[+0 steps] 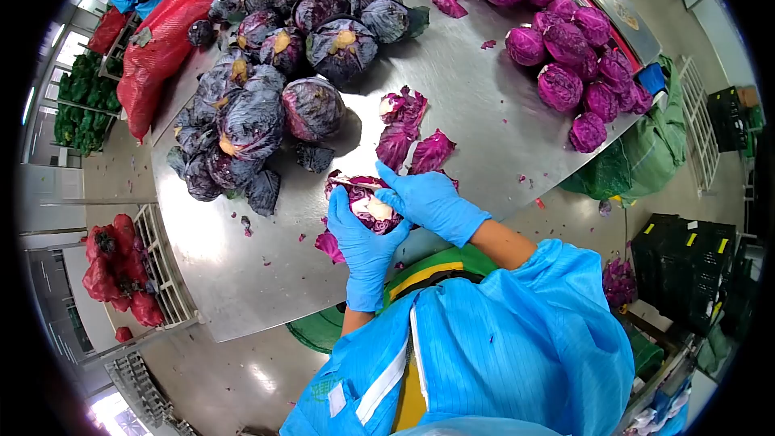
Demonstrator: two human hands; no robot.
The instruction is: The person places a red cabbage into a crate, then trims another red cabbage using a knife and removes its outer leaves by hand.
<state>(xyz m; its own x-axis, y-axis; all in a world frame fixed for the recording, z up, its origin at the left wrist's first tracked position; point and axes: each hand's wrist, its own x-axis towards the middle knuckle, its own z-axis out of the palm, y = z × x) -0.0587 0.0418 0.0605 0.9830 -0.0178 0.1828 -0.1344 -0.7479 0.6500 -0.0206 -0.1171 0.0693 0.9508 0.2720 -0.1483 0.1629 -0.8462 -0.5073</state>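
Observation:
My left hand (pixel 360 249), in a blue glove, is wrapped round a red cabbage (pixel 373 208) whose white core end faces up. In my right hand (pixel 438 204), also gloved in blue, is a knife (pixel 353 183); its blade lies across the cabbage's far side, and the handle is mostly hidden by my fingers. Just beyond the cabbage lie loose purple leaves (pixel 395 145) on the metal table (pixel 266 262). Another torn leaf (pixel 328 247) rests beside my left hand.
Untrimmed dark cabbages (pixel 254 125) are heaped at the left; bright purple trimmed ones (pixel 569 40) sit at the far right near a scale (pixel 617 16). A red mesh sack (pixel 165 40) leans on the left edge. Black crates (pixel 682 266) stand on the floor at right.

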